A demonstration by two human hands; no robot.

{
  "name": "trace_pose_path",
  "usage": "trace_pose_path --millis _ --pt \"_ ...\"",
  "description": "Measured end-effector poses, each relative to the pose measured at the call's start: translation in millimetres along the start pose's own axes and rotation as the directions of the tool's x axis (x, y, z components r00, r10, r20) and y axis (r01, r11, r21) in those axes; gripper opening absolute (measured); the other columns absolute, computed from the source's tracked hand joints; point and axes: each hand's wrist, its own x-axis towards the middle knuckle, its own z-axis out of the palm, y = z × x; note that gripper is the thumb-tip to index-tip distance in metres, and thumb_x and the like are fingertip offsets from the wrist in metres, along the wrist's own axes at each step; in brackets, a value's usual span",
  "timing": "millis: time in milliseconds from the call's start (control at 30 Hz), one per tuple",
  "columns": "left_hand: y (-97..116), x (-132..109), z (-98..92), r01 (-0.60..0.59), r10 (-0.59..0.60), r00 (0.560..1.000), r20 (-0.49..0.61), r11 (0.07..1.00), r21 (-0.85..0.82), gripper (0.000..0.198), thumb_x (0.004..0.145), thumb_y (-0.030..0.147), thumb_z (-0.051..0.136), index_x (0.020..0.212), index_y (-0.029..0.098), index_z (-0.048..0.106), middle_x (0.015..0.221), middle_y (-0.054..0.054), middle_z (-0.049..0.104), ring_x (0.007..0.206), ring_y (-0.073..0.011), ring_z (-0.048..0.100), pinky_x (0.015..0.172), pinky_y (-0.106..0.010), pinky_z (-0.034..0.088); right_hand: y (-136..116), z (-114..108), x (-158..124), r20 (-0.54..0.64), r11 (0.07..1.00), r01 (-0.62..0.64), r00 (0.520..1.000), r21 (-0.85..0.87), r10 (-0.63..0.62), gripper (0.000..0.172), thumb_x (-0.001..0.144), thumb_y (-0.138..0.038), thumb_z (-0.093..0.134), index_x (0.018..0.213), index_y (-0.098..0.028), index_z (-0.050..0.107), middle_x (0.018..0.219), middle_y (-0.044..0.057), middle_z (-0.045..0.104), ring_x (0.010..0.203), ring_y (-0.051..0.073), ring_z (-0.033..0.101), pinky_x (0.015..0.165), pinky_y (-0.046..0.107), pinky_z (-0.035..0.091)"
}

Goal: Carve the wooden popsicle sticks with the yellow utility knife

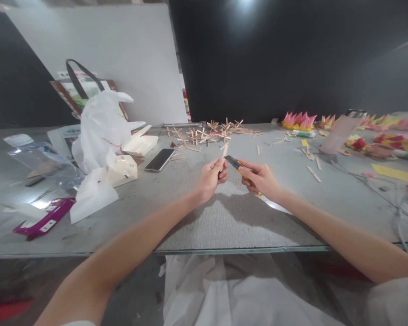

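Above table (190, 159), stick (225, 150), cutter (233, 162), blurred bag lettering (110, 144)

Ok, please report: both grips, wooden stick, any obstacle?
Left grip: holding wooden stick. Right grip: holding black-yellow tool, tip near stick. Stick pile beyond, no obstruction seen.

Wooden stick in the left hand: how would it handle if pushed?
The wooden stick is probably light, being thin. It seems fairly stiff, projecting straight from the left hand. Its narrow, flat shape suggests it could snap if bent hard.
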Motion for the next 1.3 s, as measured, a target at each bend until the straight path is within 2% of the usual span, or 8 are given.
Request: trace_pose_path --millis 367,1300 --pt "-2.1 1.8 -1.5 0.056 -0.057 0.998 -0.019 0.997 -0.059 0.035 0.1 0.045 0.069 0.082 0.017 0.056 0.057 0.01 0.033 0.046 -0.0044 0.024 0.049 -0.02 0.02 8.6 -3.2 4.9 0.044 0.995 -0.05 0.998 0.088 0.046 0.075 0.091 -0.054 0.078 0.155 -0.019 0.061 0.058 -0.011 0.039 0.042 0.005 0.026 0.04 0.021 0.023" --pt "0.2 1.4 -0.9 0.133 -0.135 0.991 0.0 0.979 -0.155 0.029 0.105 0.036 0.063 0.084 0.017 0.056 0.057 0.01 0.032 0.046 -0.0055 0.024 0.049 -0.02 0.023 5.4 -7.2 5.2 0.056 0.991 -0.086 0.995 0.099 0.081 0.077 0.09 -0.054 0.08 0.156 -0.018 0.06 0.059 -0.01 0.041 0.043 0.005 0.026 0.04 0.021 0.019"
